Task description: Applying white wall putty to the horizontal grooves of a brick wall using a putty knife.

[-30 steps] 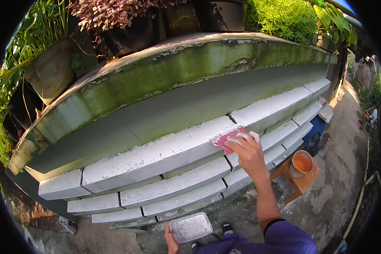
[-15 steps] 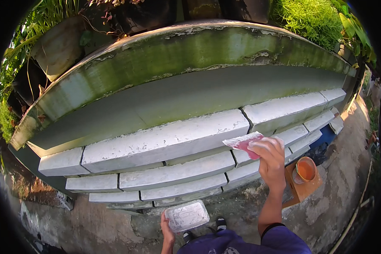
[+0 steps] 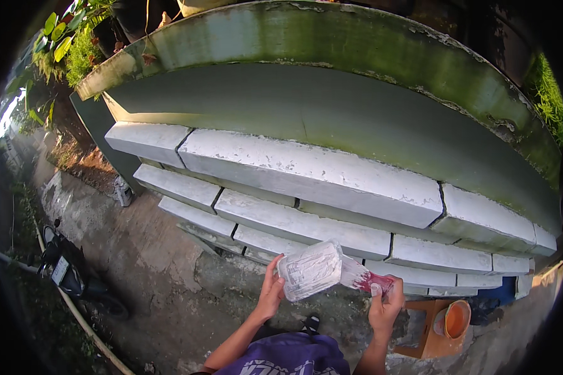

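Note:
My left hand (image 3: 270, 290) grips the side of a shallow rectangular tub (image 3: 311, 270), tilted up and smeared with white paste. From the right, my right hand (image 3: 386, 304) is closed around a red putty scraper (image 3: 376, 281). White paste coats the scraper's flat end, which meets the tub's right edge; whether it dips inside cannot be made out. Just beyond both hands run stepped white ledges (image 3: 306, 172), split by dark vertical gaps. The top ledge shows rough, patchy spots on its upper face.
A mossy, chipped concrete rim (image 3: 306, 37) curves above the ledges. At the lower right an orange bucket (image 3: 456, 320) stands on a brown stool (image 3: 426, 334). A parked motorcycle (image 3: 75, 275) and a long pole (image 3: 84, 331) are at the left on the rough concrete floor (image 3: 162, 287).
My right hand has come down from the ledges with the scraper to the tub. The tub has been raised and tilted. My view has swung left, showing the motorcycle.

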Demonstrator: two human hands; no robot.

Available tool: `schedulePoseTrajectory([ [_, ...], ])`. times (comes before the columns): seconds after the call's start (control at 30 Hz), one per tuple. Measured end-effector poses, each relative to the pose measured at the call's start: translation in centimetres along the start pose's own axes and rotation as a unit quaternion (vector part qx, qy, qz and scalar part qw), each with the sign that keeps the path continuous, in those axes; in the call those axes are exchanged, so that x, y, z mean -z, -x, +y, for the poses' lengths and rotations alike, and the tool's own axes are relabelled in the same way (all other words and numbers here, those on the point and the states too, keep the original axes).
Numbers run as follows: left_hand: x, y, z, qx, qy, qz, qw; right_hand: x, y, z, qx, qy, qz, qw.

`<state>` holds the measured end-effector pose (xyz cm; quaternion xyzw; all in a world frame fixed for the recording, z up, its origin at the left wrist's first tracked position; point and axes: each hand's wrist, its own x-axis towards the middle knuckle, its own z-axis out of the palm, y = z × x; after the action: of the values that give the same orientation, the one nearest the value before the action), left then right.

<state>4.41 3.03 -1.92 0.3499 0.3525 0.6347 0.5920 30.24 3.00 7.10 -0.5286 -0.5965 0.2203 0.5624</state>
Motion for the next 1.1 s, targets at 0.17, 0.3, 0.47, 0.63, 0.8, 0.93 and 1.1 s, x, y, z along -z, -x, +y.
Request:
schedulePoseTrajectory([
  [0.17,-0.9,2.4,-0.7,-0.006,-0.009,0.033,0.999,-1.2,0.5,1.7,-0.043,-0.130,-0.150,0.979],
  [0.3,-0.6,5.1,-3.2,-0.012,-0.012,0.110,0.994,-4.0,0.0,1.9,-0.081,-0.227,-0.171,0.955],
  [0.47,0.1,6.9,-3.6,-0.012,-0.045,0.159,0.986,-5.5,-0.6,4.1,0.014,-0.104,-0.310,0.945],
  [0.63,1.5,7.2,-2.9,-0.036,-0.058,0.133,0.989,-6.2,0.4,1.7,0.014,-0.025,-0.278,0.960],
  [0.8,2.5,7.3,1.1,-0.020,-0.080,0.064,0.995,-7.2,4.3,0.0,0.000,0.026,-0.201,0.979],
  [0.93,5.2,8.0,2.9,-0.019,-0.106,0.000,0.994,-9.3,8.1,-2.3,-0.011,0.074,-0.195,0.978],
  [1.1,8.1,7.7,6.1,-0.001,-0.093,-0.023,0.995,-13.1,10.9,-5.5,-0.030,0.039,-0.144,0.988],
])
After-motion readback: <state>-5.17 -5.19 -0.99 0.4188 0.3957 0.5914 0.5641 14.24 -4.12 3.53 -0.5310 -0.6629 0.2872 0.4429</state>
